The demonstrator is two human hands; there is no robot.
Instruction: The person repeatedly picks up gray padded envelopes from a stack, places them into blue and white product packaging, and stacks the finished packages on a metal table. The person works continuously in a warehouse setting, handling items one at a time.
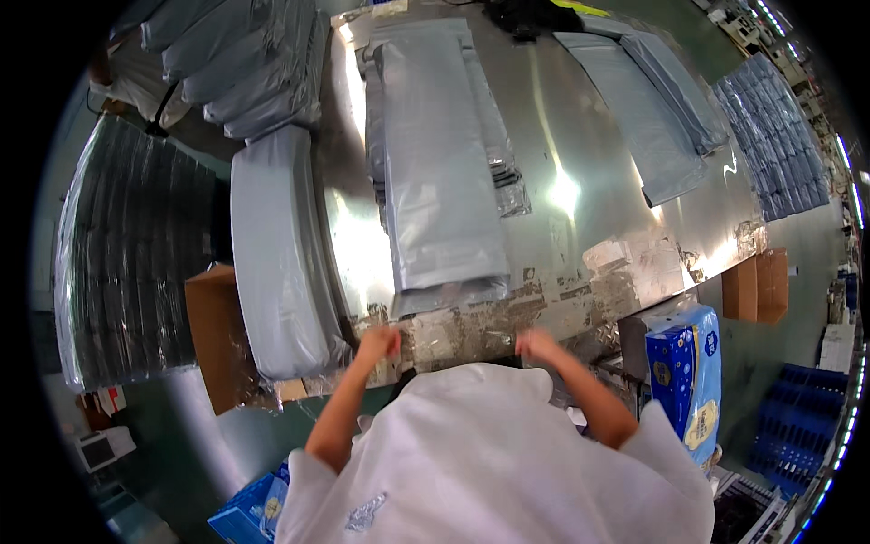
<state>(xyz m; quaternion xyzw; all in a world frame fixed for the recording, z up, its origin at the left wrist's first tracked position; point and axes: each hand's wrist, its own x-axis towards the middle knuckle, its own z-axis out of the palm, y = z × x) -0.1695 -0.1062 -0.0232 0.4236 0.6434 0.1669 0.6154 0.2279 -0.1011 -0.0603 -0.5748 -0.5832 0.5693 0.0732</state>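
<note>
My left hand (380, 344) is closed at the near edge of the metal table, just below the left corner of a grey plastic bag. At the same edge, farther right, my right hand (538, 345) is closed too, its fingertips drawn together. Whatever either hand may hold is too small or blurred to make out. Between and beyond the hands lies the long, flat grey plastic bag (439, 181), its near end slightly see-through. Beneath it, clear-wrapped dark packets (509, 189) stick out on the right.
Another grey bag stack (281, 245) stands at left by an open cardboard box (216, 340). Folded grey bags (639, 109) lie at the table's far right. Wrapped packets (127, 254) are piled at far left. A blue package (689, 381) stands right of my right arm.
</note>
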